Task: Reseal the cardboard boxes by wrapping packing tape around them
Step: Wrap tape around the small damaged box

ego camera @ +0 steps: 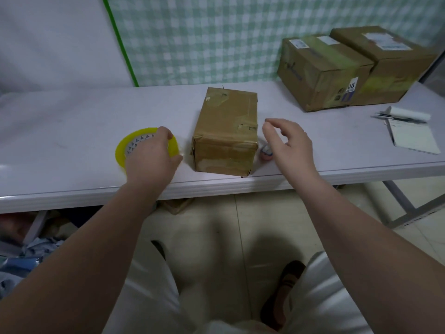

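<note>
While the yellow packing-tape roll (130,147) is lying flat on the white table (72,121), left of centre, the person's left hand (150,156) is reaching over it. The fingers are curling round its far rim, so the hand is grasping the roll, probably to lift it and bring it to the box. Just to the right, apart from the roll, the small cardboard box (226,131) is sitting close to the table's front edge, within easy reach of both hands. Its long axis is running away from the person toward the checked wall covering (204,39), with one short end facing the person. Old tape patches are showing on its top. Beside the box's near right corner a small red-and-white object (266,151) is lying, too blurred to identify. Above it the right hand (289,143) is hovering with fingers loosely bent, gripping nothing and not touching the box. It seems poised to steady or turn the box. Farther right and back, two larger cardboard boxes (322,71) are standing side by side against the wall, probably awaiting their turn. A notepad (414,138) with a pen (399,118) is lying at the far right.
</note>
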`<state>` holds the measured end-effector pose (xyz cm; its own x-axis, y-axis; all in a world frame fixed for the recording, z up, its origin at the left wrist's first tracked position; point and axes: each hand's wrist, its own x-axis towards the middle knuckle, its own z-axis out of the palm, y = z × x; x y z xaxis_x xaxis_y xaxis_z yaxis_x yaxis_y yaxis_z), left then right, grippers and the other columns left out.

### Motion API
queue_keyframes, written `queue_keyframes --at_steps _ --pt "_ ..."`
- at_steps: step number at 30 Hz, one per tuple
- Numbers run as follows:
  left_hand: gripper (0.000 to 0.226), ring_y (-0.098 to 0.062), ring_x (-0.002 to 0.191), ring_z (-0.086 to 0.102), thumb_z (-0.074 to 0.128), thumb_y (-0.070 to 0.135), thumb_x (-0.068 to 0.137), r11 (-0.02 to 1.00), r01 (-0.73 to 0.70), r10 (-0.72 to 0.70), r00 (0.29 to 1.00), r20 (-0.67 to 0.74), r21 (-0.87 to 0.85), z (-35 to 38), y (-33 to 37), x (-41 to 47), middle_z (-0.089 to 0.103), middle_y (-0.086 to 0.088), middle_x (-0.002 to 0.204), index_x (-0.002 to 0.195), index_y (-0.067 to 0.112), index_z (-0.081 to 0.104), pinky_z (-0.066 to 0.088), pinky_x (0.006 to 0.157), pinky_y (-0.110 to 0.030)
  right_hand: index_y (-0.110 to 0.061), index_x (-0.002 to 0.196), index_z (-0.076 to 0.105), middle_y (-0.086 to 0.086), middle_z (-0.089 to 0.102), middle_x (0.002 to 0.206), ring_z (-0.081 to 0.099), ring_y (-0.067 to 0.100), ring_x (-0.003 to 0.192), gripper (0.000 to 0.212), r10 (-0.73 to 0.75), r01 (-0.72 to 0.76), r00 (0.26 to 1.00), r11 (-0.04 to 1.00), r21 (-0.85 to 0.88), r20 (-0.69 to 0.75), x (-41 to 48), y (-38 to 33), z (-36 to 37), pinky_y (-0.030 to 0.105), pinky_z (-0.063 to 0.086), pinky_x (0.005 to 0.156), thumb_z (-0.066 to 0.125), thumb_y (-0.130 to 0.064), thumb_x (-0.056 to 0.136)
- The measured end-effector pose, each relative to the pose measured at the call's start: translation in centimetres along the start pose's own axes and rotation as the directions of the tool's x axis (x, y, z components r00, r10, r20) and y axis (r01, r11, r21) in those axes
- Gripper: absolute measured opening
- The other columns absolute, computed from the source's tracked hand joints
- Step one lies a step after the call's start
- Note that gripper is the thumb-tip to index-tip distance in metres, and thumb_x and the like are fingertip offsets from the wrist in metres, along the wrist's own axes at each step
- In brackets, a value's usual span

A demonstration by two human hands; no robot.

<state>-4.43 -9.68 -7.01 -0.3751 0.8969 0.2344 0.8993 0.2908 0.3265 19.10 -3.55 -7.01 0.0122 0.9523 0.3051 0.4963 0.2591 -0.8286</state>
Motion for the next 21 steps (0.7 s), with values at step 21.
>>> queue_keyframes --at_steps 21 --pt "0.055 -0.021 0.146 -0.007 0.037 0.045 0.098 0.911 -0.344 0.405 0.849 0.340 -0.227 -0.5 5.3 3.7 0.004 0.003 0.160 0.149 0.030 0.023 0.001 0.116 -0.034 -0.013 0.134 0.052 0.007 0.045 0.117 0.047 0.008 0.101 0.090 -0.257 0.277 0.956 0.951 -0.140 0.143 0.0 0.6 3.6 0.021 0.039 0.090 0.081 -0.054 0.060"
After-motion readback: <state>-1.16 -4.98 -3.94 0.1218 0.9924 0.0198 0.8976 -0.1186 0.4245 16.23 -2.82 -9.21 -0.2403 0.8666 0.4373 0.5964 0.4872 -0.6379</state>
